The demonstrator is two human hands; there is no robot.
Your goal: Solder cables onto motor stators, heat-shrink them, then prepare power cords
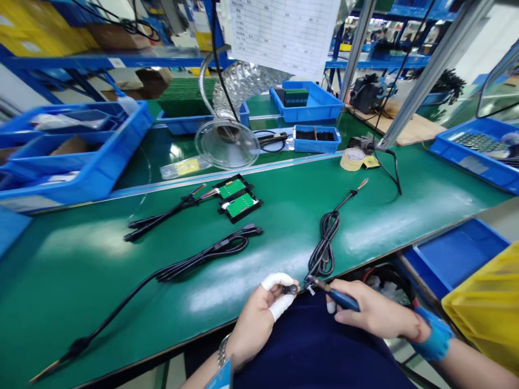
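My left hand (261, 317), white covers on its fingertips, pinches a small round black cable connector (289, 290) above the table's front edge. My right hand (375, 310) is closed around blue-handled pliers (343, 299). Their jaws point left, close to the near end of a coiled black cable (322, 251); whether they touch it I cannot tell. A small white bit (311, 290) shows beside the jaws. Another black cable (203, 256) lies to the left. Behind it, two green circuit boards (242, 204) sit in black cases, with a shorter black cable (162, 220) beside them.
A clear funnel-shaped extractor hood (227, 146) hangs over the back of the green table (162, 302). Blue bins (121, 156) stand at the left, a blue tray (482, 162) at the right. A tape roll (353, 159) rests near the back. A yellow crate (486, 302) is at my right.
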